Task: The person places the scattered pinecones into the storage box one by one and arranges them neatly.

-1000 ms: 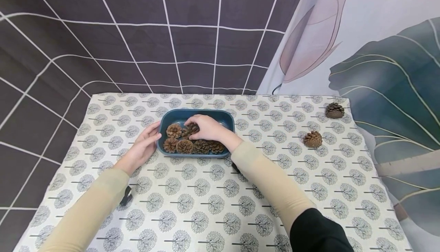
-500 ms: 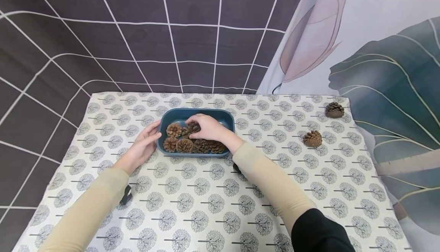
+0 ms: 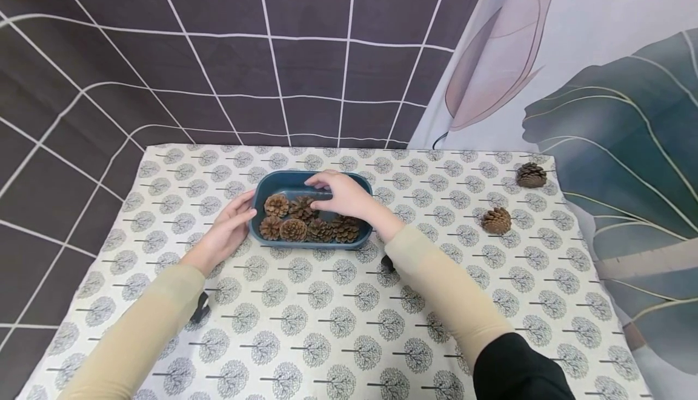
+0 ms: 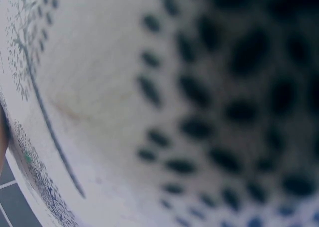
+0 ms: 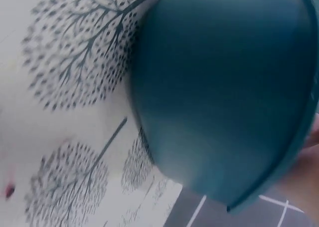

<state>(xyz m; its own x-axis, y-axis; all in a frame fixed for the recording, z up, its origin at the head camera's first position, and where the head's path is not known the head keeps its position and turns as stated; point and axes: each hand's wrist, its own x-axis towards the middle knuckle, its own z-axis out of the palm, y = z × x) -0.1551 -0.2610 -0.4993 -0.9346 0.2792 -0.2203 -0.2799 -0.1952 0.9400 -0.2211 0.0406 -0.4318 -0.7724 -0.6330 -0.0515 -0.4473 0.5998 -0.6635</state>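
A dark teal rectangular tub (image 3: pixel 289 180) stands on the table in the head view, with several brown pine cones (image 3: pixel 293 230) in two rows inside it. My left hand (image 3: pixel 226 233) rests its relaxed fingers against the tub's left end. Over the tub's right half is my right hand (image 3: pixel 346 199), thumb and fingers spread apart and nothing between them. The nearest pine cone (image 3: pixel 302 208) lies just left of its fingertips. In the right wrist view the tub's outer wall (image 5: pixel 224 87) fills the middle, with part of my hand (image 5: pixel 299 182) at the right edge.
Two more pine cones, one lighter (image 3: pixel 496 221) and one darker (image 3: pixel 531 175), lie on the right side of the table. A tree-print tablecloth (image 3: pixel 316 327) covers the table; it fills most of the left wrist view. A dark gridded curtain (image 3: pixel 305 66) hangs behind.
My right hand has let go of a pine cone in the tub's back row and moved up and to the right. The left hand has stayed at the tub's left end.
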